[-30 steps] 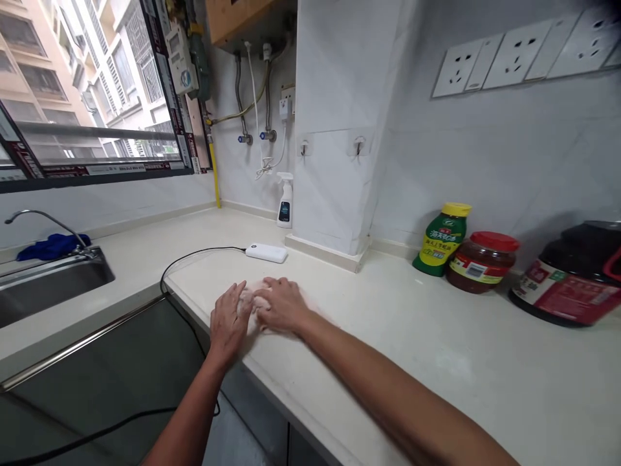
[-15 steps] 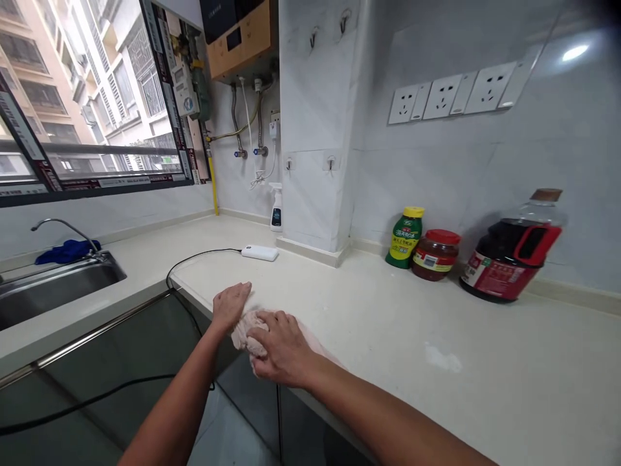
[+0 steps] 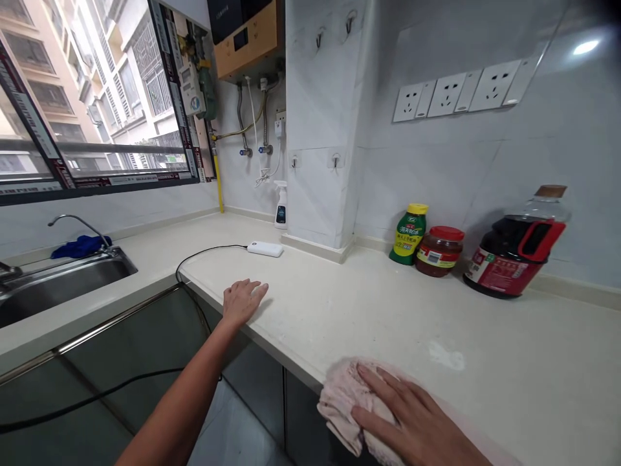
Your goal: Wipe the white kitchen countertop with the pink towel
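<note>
A pale pink cloth [image 3: 347,395] lies bunched over the front edge of the cream countertop [image 3: 301,304], part of it hanging down. Pressed on top of the cloth is my right hand [image 3: 412,414], its fingers lying along the fabric. My left hand [image 3: 242,301] is at the counter's front edge further left, fingers spread, holding nothing. Beyond that hand sits a white power bank [image 3: 264,249] with a black cable. A whitish smear [image 3: 446,356] marks the counter to the right of the cloth.
Along the back wall stand a green bottle with a yellow cap [image 3: 408,234], a red-lidded jar [image 3: 439,251] and a large dark sauce jug [image 3: 517,249]. A spray bottle [image 3: 281,206] is in the corner. To the left is a sink [image 3: 72,285] with a blue cloth [image 3: 81,247] behind it.
My right hand has moved right and nearer along the counter edge with the pink cloth. My left hand, earlier beside the cloth, is now apart from it. The view has shifted slightly.
</note>
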`<state>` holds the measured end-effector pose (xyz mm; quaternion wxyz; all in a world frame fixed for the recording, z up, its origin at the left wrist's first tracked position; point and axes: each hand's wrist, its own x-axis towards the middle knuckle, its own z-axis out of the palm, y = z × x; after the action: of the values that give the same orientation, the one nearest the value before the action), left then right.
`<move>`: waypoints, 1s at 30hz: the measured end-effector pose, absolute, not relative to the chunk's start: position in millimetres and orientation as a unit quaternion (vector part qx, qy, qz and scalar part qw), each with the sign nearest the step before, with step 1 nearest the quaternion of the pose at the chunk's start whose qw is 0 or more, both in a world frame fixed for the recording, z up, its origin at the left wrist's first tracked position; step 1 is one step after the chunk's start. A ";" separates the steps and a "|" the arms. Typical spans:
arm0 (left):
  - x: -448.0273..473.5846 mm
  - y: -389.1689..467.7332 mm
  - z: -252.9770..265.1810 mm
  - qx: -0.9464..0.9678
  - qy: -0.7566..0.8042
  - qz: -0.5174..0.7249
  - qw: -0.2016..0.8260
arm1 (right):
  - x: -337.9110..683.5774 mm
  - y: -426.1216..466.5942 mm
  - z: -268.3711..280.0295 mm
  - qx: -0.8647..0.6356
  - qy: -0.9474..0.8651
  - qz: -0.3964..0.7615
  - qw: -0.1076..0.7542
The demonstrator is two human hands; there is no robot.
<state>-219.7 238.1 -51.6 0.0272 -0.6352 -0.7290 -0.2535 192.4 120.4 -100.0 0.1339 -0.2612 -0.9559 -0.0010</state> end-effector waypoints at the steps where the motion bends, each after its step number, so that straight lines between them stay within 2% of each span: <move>1: -220.5 238.6 -52.4 -0.635 -0.728 -0.256 0.024 | 188.9 121.6 -101.0 -0.266 -0.957 0.004 0.117; 4: -223.0 240.1 -53.4 -0.634 -0.728 -0.262 0.009 | 151.3 126.2 -84.6 -0.289 -0.956 0.024 0.036; 6: -223.9 240.7 -52.9 -0.632 -0.729 -0.264 0.003 | 112.7 131.2 -65.0 -0.286 -0.958 0.024 0.016; 10: -223.7 240.4 -50.6 -0.629 -0.731 -0.264 0.003 | 39.5 153.4 -41.0 -0.229 -0.968 0.039 0.090; 14: -225.9 239.7 -51.1 -0.626 -0.736 -0.257 0.013 | -6.0 193.1 -45.6 -0.179 -0.965 0.075 0.177; 18: -231.5 240.3 -55.7 -0.639 -0.727 -0.250 0.031 | -25.6 240.6 -49.4 -0.182 -0.961 0.071 0.198; 24: -229.9 243.4 -56.8 -0.624 -0.736 -0.258 0.041 | -16.5 323.3 -43.4 -0.337 -0.921 0.055 0.186; 30: -224.9 243.8 -51.3 -0.617 -0.745 -0.249 0.046 | 59.2 385.3 -46.4 -0.530 -0.828 0.036 0.179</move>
<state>-224.9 243.8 -51.3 0.0456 -0.6171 -0.7451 -0.2489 59.2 385.3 -46.4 0.1785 -0.5298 -0.8283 0.0362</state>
